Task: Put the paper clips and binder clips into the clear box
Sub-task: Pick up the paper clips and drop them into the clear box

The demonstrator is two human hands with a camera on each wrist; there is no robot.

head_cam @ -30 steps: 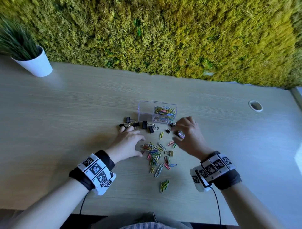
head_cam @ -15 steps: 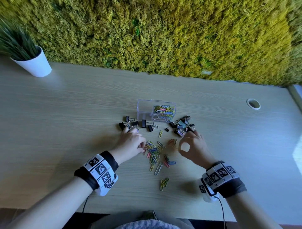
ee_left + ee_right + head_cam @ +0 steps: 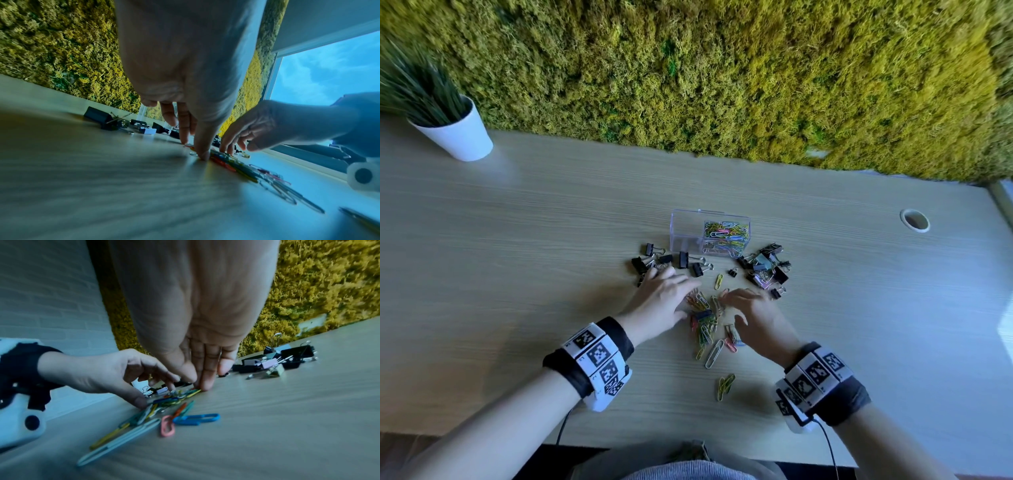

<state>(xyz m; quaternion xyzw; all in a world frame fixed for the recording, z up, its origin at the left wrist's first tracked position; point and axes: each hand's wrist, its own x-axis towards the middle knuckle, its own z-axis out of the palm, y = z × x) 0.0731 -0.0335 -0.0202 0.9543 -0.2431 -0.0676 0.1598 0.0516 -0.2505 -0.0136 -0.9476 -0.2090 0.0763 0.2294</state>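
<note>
The clear box [image 3: 686, 229] stands mid-table with coloured paper clips [image 3: 726, 234] in its right half. Black binder clips [image 3: 671, 261] lie left in front of it, and a mixed heap of binder clips [image 3: 765, 267] lies to its right. A pile of loose paper clips [image 3: 703, 320] sits between my hands. My left hand [image 3: 671, 287] touches the pile's left side with thumb and fingertips [image 3: 141, 400]. From the right, my right hand [image 3: 732, 298] presses straight fingers [image 3: 205, 381] onto the pile. Neither hand holds anything.
A white pot with a plant [image 3: 457, 135] stands at the far left, before the moss wall [image 3: 722, 68]. A cable hole [image 3: 914, 220] is at the far right. Two stray clips [image 3: 725, 385] lie near the front edge. A paper roll [image 3: 363, 175] shows at the right.
My right hand came off the binder clip heap beside the box and drew back to the paper clip pile. My left hand slid right onto the pile.
</note>
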